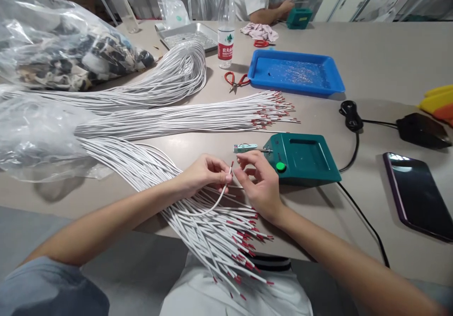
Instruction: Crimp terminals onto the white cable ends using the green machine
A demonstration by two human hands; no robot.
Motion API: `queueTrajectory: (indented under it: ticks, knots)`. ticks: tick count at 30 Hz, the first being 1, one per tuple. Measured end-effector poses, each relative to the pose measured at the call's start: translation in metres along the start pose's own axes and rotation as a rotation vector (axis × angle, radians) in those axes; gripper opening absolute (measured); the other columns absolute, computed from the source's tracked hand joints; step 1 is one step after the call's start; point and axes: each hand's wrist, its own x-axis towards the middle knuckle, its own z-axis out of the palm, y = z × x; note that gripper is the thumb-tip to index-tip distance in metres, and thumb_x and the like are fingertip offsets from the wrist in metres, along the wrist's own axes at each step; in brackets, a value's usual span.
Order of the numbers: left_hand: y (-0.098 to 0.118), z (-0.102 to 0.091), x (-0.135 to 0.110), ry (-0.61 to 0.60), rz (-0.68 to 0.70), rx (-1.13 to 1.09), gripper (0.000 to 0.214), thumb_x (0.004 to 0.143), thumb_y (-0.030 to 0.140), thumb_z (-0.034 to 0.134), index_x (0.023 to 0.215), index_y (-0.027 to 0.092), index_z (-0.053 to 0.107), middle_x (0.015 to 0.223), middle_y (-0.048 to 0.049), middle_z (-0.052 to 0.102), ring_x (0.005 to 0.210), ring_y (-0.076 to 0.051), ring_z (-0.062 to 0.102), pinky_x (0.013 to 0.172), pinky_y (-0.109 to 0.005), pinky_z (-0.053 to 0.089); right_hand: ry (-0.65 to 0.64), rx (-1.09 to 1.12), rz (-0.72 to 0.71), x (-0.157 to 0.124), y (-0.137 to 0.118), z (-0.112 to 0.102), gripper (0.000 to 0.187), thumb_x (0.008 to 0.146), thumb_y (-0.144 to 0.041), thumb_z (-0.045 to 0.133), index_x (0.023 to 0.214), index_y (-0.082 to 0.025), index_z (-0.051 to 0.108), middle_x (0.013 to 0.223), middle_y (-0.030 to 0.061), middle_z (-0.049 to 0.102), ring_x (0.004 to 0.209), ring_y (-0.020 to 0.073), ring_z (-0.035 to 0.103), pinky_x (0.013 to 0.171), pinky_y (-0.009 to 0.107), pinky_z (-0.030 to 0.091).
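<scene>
From where I stand, the person's left hand has thumb and fingertips pinched tight on one white cable, just below its red tip. The right hand is half curled, thumb and forefinger a little apart, just beside that tip. The cable bends down over a bundle of red-tipped cables hanging past the edge of the table, near a green machine.

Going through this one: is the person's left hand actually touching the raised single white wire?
Touching. The head view shows the left hand pinching the white wire between thumb and fingers, just below its red tip.
</scene>
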Motion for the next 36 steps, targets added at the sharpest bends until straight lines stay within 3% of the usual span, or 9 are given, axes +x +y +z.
queueTrajectory:
  ticks: [5,15,30,36]
  knots:
    - [-0.0002,-0.0003,0.0001,-0.008,-0.037,-0.005,0.023,0.062,0.025,0.080,0.066,0.008,0.064,0.055,-0.0001,0.061,0.049,-0.010,0.061,0.047,-0.017,0.047,-0.017,-0.057,-0.042,-0.0004,0.0019,0.0015,0.022,0.082,-0.016,0.060,0.103,-0.022,0.060,0.092,0.0031,0.054,0.074,0.0106,0.054,0.053,0.020,0.047]
    - [0.0003,0.0022,-0.0022,0.006,-0.055,-0.007,0.020,0.064,0.023,0.078,0.067,0.008,0.065,0.052,0.0001,0.061,0.048,-0.010,0.061,0.045,-0.015,0.045,-0.120,-0.142,0.015,-0.0002,0.0006,-0.0023,0.022,0.086,-0.023,0.055,0.107,-0.024,0.060,0.100,0.0055,0.053,0.080,0.0129,0.055,0.057,0.023,0.048]
    - [0.0053,0.0058,-0.0016,0.024,-0.054,0.010,0.023,0.063,0.024,0.079,0.064,0.008,0.063,0.051,0.0003,0.061,0.047,-0.009,0.060,0.046,-0.015,0.046,-0.031,-0.136,-0.002,-0.0013,-0.0020,-0.0012,0.003,0.081,-0.021,0.061,0.083,-0.021,0.060,0.087,0.0029,0.055,0.073,0.0120,0.054,0.053,0.023,0.047]
    - [0.0057,0.0072,-0.0023,0.045,-0.062,0.036,0.025,0.060,0.026,0.081,0.062,0.008,0.062,0.051,0.0005,0.061,0.046,-0.009,0.059,0.046,-0.016,0.046,-0.038,0.015,0.166,-0.0029,-0.0047,-0.0010,0.017,0.086,-0.026,0.053,0.101,-0.022,0.058,0.094,0.0061,0.053,0.083,0.0154,0.055,0.059,0.025,0.050]
